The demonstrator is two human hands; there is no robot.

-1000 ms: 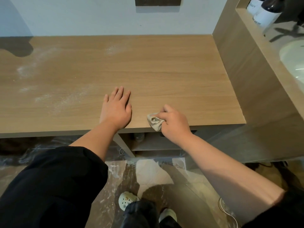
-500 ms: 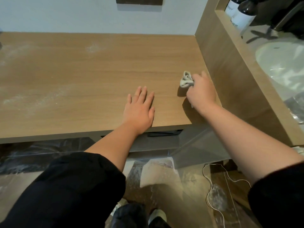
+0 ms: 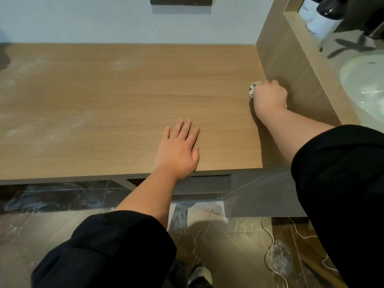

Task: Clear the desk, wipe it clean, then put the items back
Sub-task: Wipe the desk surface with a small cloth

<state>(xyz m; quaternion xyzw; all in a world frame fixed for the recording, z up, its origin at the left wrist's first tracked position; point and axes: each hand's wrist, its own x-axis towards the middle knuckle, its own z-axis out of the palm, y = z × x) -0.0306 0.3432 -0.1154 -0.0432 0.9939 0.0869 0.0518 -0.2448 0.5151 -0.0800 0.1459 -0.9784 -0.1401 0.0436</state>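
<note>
While my right hand [image 3: 270, 97] squeezes the small cloth [image 3: 254, 88] at the right edge of the desk [image 3: 124, 100], beside the wooden side wall [image 3: 276, 59], my left hand [image 3: 178, 150] lies flat, fingers straight. I should press down and sweep left toward the white dust [image 3: 122, 64].

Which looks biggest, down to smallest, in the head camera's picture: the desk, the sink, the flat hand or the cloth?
1. Desk, by far.
2. Sink and left hand: what shows looks alike, and the sink is cut off by the frame, so no ranking.
3. Cloth, mostly hidden in the right hand.
</note>
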